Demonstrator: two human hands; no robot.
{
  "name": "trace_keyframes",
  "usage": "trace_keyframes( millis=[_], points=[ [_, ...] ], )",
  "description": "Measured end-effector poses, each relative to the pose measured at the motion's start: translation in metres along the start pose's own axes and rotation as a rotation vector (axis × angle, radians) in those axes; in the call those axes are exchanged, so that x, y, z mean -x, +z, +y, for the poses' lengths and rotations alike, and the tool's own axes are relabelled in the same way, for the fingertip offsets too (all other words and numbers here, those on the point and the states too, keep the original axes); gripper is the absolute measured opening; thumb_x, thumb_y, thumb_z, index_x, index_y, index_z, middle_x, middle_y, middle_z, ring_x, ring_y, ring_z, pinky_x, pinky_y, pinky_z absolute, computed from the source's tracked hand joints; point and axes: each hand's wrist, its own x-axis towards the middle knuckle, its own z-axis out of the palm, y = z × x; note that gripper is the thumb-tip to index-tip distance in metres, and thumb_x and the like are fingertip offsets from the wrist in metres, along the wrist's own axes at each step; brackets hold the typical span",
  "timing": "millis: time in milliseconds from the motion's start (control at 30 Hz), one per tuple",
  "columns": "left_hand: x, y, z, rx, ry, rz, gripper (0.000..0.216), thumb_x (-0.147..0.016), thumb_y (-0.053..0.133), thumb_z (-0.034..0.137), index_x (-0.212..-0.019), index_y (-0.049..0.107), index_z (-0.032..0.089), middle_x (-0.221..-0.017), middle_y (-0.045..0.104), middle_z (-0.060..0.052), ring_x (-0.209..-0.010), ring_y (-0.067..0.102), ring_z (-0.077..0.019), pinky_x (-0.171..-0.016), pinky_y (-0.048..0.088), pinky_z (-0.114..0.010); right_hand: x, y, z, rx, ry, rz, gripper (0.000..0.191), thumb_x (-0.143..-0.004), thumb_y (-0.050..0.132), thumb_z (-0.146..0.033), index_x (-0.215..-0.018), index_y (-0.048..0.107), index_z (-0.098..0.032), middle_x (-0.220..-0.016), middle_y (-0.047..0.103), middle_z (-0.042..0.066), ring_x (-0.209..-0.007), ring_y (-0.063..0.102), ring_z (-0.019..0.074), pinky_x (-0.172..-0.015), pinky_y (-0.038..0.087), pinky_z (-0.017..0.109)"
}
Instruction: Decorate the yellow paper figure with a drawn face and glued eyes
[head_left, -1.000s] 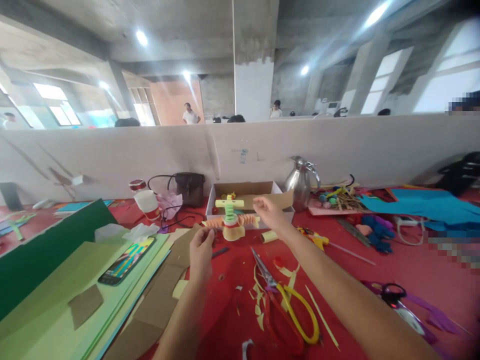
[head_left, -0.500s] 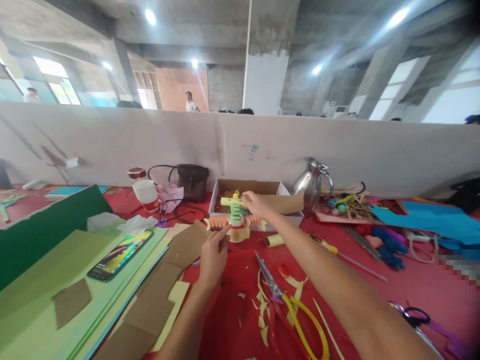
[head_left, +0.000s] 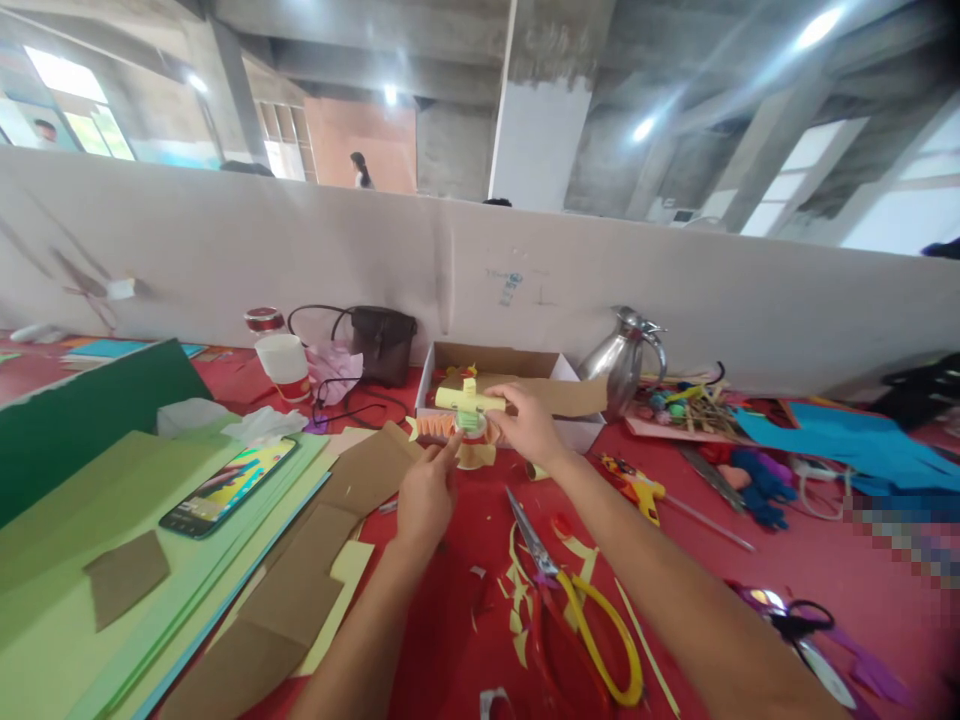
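Note:
Ahead of me on the red table stands a paper figure (head_left: 472, 458), upright. It has a white and red cup-like body, a pleated green neck (head_left: 471, 418), pleated orange side strips (head_left: 433, 428) and a pale yellow paper roll (head_left: 466, 399) lying crosswise on top. My left hand (head_left: 427, 495) steadies the body from the left, index finger against it. From the right, my right hand (head_left: 525, 428) grips the figure at the roll's right end and side; its fingertips are partly hidden. Yellow-handled scissors (head_left: 546, 565) lie open among paper scraps nearer me.
Behind the figure sits a white cardboard box (head_left: 574, 385), with a steel jug (head_left: 616, 365) to its right. At left are green paper sheets (head_left: 97, 500), a phone (head_left: 229, 487) and folded brown cardboard (head_left: 292, 570). A glue gun (head_left: 641, 492) lies at right. A white partition (head_left: 345, 250) closes the back.
The green neck has been pressed down, so the yellow roll sits closer to the body. My right hand has moved slightly lower with it. The left hand stays at the body.

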Motion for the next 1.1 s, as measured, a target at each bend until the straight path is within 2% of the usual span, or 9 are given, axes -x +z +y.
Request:
trace_keyframes(
  millis=[167, 367, 433, 533, 633, 800, 900, 1000, 1100],
  points=[
    [0.002, 0.006, 0.000, -0.074, 0.008, -0.021, 0.053, -0.094, 0.040, 0.018, -0.147, 0.045, 0.024, -0.095, 0.066, -0.010, -0.077, 0.063, -0.0207, -0.068, 0.043, -0.028, 0.015, 0.006, 0.005, 0.012, 0.022, 0.003, 0.026, -0.082, 0.055, -0.016, -0.107, 0.064, -0.020, -0.111, 0.066, 0.007, -0.107, 0.061, 0.0213, -0.092, 0.049, 0.035],
    [0.003, 0.007, 0.006, -0.028, 0.017, -0.026, 0.054, -0.092, 0.044, 0.019, -0.146, 0.044, 0.021, -0.092, 0.067, -0.010, -0.076, 0.064, -0.0208, -0.070, 0.045, -0.028, -0.002, -0.003, 0.016, -0.043, 0.038, -0.122, 0.035, -0.079, 0.053, -0.008, -0.110, 0.062, -0.020, -0.115, 0.068, 0.005, -0.108, 0.062, 0.0205, -0.096, 0.047, 0.036],
    [0.002, 0.004, 0.009, 0.070, -0.021, 0.015, 0.048, -0.091, 0.048, 0.021, -0.139, 0.052, 0.020, -0.095, 0.069, -0.010, -0.081, 0.065, -0.0221, -0.074, 0.046, -0.030, -0.007, -0.006, 0.016, -0.058, 0.034, -0.156, 0.037, -0.077, 0.052, -0.004, -0.110, 0.062, -0.019, -0.115, 0.068, 0.006, -0.109, 0.062, 0.0203, -0.098, 0.045, 0.037],
    [-0.003, -0.007, 0.012, 0.310, -0.165, 0.132, 0.030, -0.089, 0.054, 0.028, -0.114, 0.066, 0.018, -0.096, 0.071, -0.010, -0.086, 0.066, -0.0219, -0.079, 0.049, -0.031, -0.012, -0.010, 0.012, -0.065, 0.029, -0.168, 0.039, -0.076, 0.050, -0.001, -0.110, 0.062, -0.018, -0.116, 0.068, 0.007, -0.111, 0.061, 0.0201, -0.101, 0.043, 0.038],
    [-0.010, -0.019, 0.009, 0.501, -0.273, 0.222, 0.024, -0.087, 0.056, 0.033, -0.100, 0.070, 0.019, -0.097, 0.072, -0.008, -0.088, 0.067, -0.0206, -0.081, 0.050, -0.030, -0.014, -0.013, 0.007, -0.037, 0.011, -0.168, 0.040, -0.077, 0.049, -0.001, -0.111, 0.064, -0.017, -0.118, 0.067, 0.008, -0.113, 0.060, 0.0201, -0.102, 0.042, 0.038],
    [-0.032, -0.038, 0.002, 0.470, -0.154, 0.212, 0.027, -0.085, 0.055, 0.029, -0.100, 0.075, 0.021, -0.097, 0.071, -0.007, -0.091, 0.065, -0.0196, -0.085, 0.049, -0.030, -0.017, -0.014, 0.004, 0.003, -0.004, -0.170, 0.039, -0.078, 0.052, -0.001, -0.110, 0.066, -0.018, -0.116, 0.066, 0.008, -0.110, 0.061, 0.0199, -0.101, 0.043, 0.039],
    [-0.052, -0.047, 0.004, 0.452, -0.112, 0.129, 0.027, -0.084, 0.055, 0.026, -0.103, 0.073, 0.019, -0.093, 0.072, -0.007, -0.086, 0.066, -0.0190, -0.081, 0.050, -0.030, -0.019, -0.014, 0.004, -0.003, -0.002, -0.182, 0.039, -0.079, 0.053, 0.000, -0.111, 0.066, -0.018, -0.118, 0.066, 0.008, -0.111, 0.060, 0.0198, -0.100, 0.044, 0.037],
    [-0.073, -0.056, 0.009, 0.284, -0.026, 0.072, 0.020, -0.080, 0.057, 0.022, -0.092, 0.073, 0.018, -0.087, 0.071, -0.006, -0.083, 0.065, -0.0197, -0.081, 0.049, -0.032, -0.022, -0.013, 0.006, -0.029, 0.014, -0.206, 0.040, -0.079, 0.052, 0.001, -0.111, 0.067, -0.017, -0.120, 0.066, 0.009, -0.110, 0.061, 0.0202, -0.096, 0.046, 0.036],
    [-0.089, -0.059, 0.010, 0.099, 0.067, 0.074, 0.015, -0.076, 0.060, 0.020, -0.079, 0.075, 0.018, -0.095, 0.068, -0.009, -0.094, 0.063, -0.0230, -0.088, 0.047, -0.035, -0.025, -0.012, 0.009, -0.069, 0.030, -0.229, 0.041, -0.079, 0.052, 0.000, -0.111, 0.068, -0.018, -0.120, 0.067, 0.009, -0.107, 0.062, 0.0210, -0.091, 0.048, 0.035]
  ],
)
